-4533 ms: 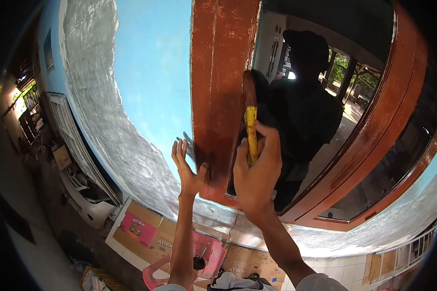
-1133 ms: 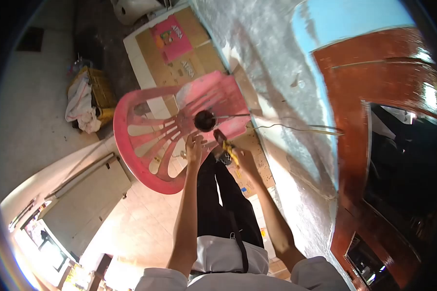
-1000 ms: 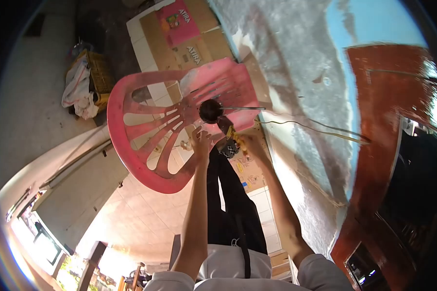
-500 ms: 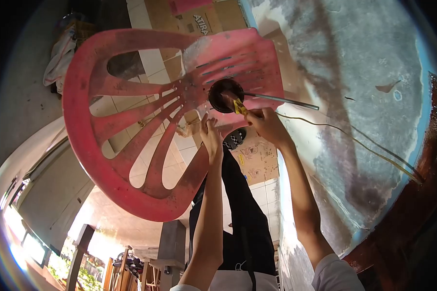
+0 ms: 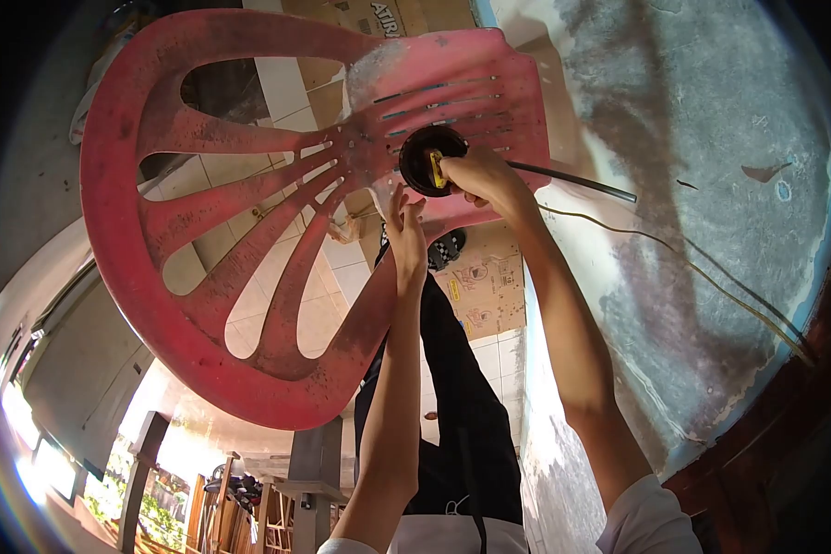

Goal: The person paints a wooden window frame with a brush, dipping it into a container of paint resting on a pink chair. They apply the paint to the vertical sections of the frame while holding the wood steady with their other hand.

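A round dark container [image 5: 409, 175] sits on the seat of a red plastic chair [image 5: 120, 198]. My right hand [image 5: 480, 175] is closed around a yellow-handled paintbrush [image 5: 437, 169], whose head is down inside the container; the bristles are hidden. Close by on the left, my left hand [image 5: 406, 231] is raised beside the chair with its fingers apart, holding nothing. The slatted chair back spreads out to the left of both hands, with dark smudges on its surface.
A grey rod [image 5: 582, 182] sticks out past the seat's right edge, above a thin cord [image 5: 637, 230]. Patchy grey-white wall surface [image 5: 711, 231] lies to the right. Printed cardboard [image 5: 480, 286] covers tiles near my feet. More cardboard [image 5: 425, 17] is at the top.
My right hand has moved up and left, lowering the brush deeper into the container. My left hand stays beside the chair, its fingers more spread. The chair appears larger and shifted upward in view.
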`<state>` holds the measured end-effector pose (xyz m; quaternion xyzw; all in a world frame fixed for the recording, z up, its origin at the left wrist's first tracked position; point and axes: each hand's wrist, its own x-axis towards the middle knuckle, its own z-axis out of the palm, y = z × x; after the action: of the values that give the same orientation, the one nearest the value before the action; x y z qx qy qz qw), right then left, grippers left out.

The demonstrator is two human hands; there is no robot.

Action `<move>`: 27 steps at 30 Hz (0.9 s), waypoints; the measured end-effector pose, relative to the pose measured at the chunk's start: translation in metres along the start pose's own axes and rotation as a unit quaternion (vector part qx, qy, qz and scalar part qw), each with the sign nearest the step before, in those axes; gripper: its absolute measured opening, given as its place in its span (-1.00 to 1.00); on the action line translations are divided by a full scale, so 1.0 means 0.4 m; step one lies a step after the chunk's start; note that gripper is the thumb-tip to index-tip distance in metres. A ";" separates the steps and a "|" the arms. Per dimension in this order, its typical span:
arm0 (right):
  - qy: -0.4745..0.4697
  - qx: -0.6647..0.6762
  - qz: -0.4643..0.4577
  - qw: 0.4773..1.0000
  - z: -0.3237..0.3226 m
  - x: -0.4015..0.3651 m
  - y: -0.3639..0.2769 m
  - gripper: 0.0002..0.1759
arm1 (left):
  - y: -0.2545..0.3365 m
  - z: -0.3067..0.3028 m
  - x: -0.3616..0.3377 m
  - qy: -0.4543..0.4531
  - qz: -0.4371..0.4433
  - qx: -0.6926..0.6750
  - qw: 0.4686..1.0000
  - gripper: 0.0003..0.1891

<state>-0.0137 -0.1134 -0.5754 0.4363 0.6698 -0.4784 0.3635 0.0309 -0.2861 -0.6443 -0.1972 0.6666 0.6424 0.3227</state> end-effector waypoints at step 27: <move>0.147 0.189 -0.294 0.925 0.128 -0.107 0.324 -0.62 | 0.009 0.006 -0.008 -0.034 0.011 -0.049 0.998 -0.39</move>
<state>0.1261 -0.1519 -0.5929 0.3455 0.7112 -0.6121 0.0151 0.0311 -0.2840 -0.6392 -0.1832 0.6248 0.6845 0.3280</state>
